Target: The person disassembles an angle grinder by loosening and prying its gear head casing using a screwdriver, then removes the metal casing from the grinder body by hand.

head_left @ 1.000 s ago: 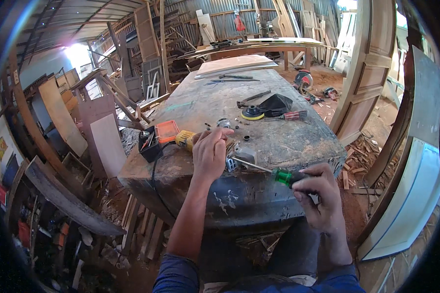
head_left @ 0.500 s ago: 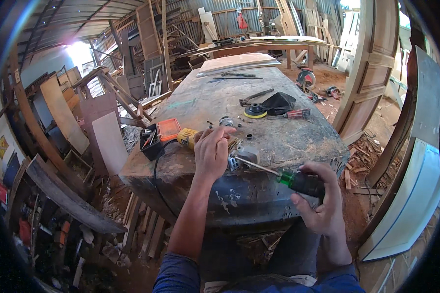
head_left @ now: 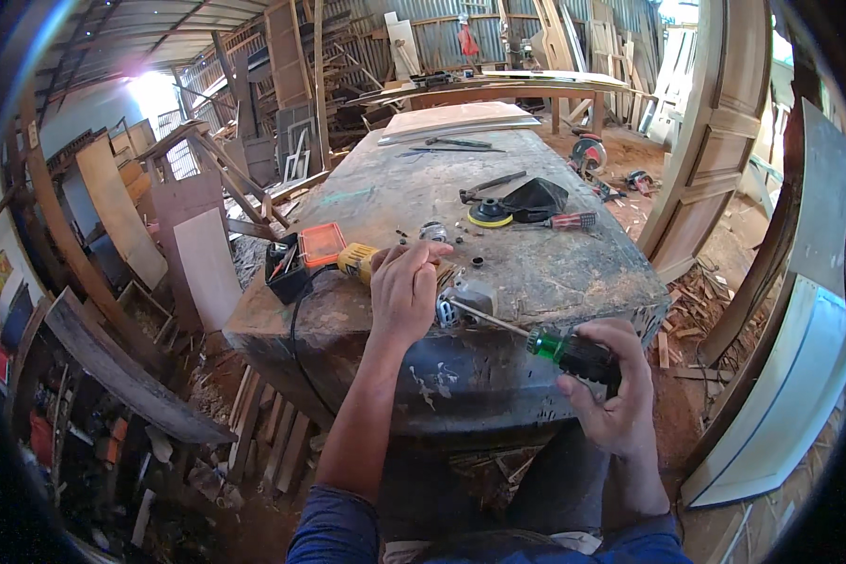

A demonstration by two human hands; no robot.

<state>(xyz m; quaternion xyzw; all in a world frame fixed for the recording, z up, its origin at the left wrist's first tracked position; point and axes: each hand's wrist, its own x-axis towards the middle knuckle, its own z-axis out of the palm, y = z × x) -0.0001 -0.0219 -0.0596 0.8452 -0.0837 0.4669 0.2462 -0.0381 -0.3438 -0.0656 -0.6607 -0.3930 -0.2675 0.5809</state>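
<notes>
My right hand is closed round the handle of a screwdriver with a green and black grip. Its shaft slants up and left to the grey metal end of a corded yellow power tool, and the tip is at or against that end. Over the middle of the tool lies my left hand, fingers bent round it, hiding much of the body. The tool rests near the front edge of the workbench. Just beyond my left hand sit a small round metal part and a dark ring-shaped piece.
An open black and orange case stands at the bench's left edge. Farther back are a yellow-rimmed sanding pad, a black pouch-like piece, a second screwdriver and flat boards. A wooden door stands at the right.
The right hand and screwdriver have shifted slightly left, with the tip still at the tool's metal end. My left hand keeps its hold on the tool.
</notes>
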